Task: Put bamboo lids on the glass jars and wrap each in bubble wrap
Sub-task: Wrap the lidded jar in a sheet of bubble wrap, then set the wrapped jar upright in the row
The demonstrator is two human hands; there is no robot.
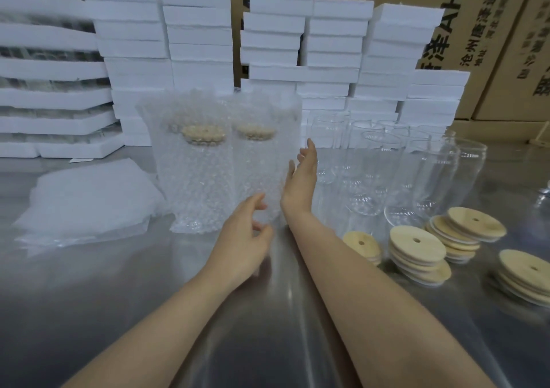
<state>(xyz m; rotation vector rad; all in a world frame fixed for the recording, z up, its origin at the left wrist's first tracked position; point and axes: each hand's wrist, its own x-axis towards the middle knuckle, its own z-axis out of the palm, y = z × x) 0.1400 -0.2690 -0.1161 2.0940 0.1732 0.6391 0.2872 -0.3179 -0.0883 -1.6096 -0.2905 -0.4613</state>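
Now the bubble-wrapped glass jar with a round bamboo lid [259,161] stands toward the far edge of the steel table [119,298]. The right hand [299,179] lies flat and released against its side. The left hand [247,239] curls at its base, its grasp unclear. Pressing the wrap snug should keep it from unrolling.

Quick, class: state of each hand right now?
Left hand: loosely curled by the wrapped jar; grip cannot be told.
Right hand: open, flat beside that jar.

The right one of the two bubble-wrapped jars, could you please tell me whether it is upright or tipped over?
Upright: the wrapped jar stands on the steel table, its bamboo lid level on top.
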